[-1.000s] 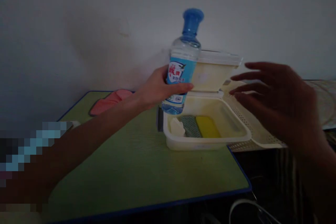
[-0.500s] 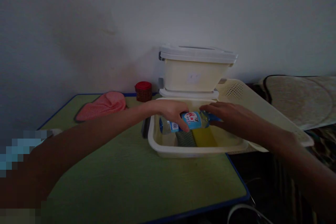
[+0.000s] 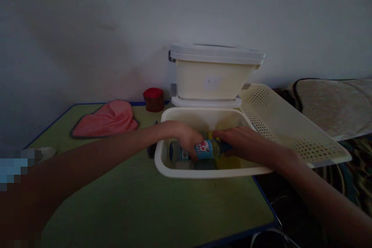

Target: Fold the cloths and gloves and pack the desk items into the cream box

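A clear plastic bottle (image 3: 204, 149) with a blue, red and white label lies sideways inside a cream storage box (image 3: 186, 173). My left hand (image 3: 188, 138) is wrapped round the bottle's middle, left of the main label. At the bottle's blue-capped right end, my right hand (image 3: 236, 141) is closed around it. Under the bottle, on the box floor, are a dark grey-green item (image 3: 204, 164) and a yellow item (image 3: 229, 162); both are partly hidden, and I cannot tell their kinds.
Behind the box stands a lidded cream container (image 3: 210, 83). A perforated cream basket (image 3: 287, 124) sits to the right. On the green table (image 3: 145, 201) are a pink cloth (image 3: 107, 119) and a small red woven container (image 3: 154, 100). A beige cushion-like thing (image 3: 334, 104) lies far right.
Both hands have lowered the bottle deeper into the box. My right hand has closed in more around the capped end. The view has shifted slightly.
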The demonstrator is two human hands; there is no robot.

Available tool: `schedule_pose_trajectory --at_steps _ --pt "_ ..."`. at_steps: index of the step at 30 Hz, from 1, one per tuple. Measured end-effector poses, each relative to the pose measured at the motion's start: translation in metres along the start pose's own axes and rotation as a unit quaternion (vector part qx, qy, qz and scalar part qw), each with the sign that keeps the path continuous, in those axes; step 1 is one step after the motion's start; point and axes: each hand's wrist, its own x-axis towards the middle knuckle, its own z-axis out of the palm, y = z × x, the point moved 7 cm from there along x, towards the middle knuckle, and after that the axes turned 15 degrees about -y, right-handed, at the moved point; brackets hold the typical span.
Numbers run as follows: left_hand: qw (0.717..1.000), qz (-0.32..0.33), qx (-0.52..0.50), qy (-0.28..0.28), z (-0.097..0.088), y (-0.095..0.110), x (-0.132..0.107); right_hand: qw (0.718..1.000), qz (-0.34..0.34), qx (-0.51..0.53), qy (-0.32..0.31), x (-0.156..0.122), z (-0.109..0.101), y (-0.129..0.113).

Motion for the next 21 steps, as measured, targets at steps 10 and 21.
schedule_pose_trajectory --at_steps 10,21 --pt "0.993 -0.088 0.065 0.036 0.000 -0.010 -0.019 0.998 0.052 -0.011 -0.018 0.004 0.002 0.001" --pt "0.995 -0.049 0.053 0.072 -0.006 -0.020 -0.021 0.993 0.082 -0.078 -0.005 0.003 0.002 0.004"
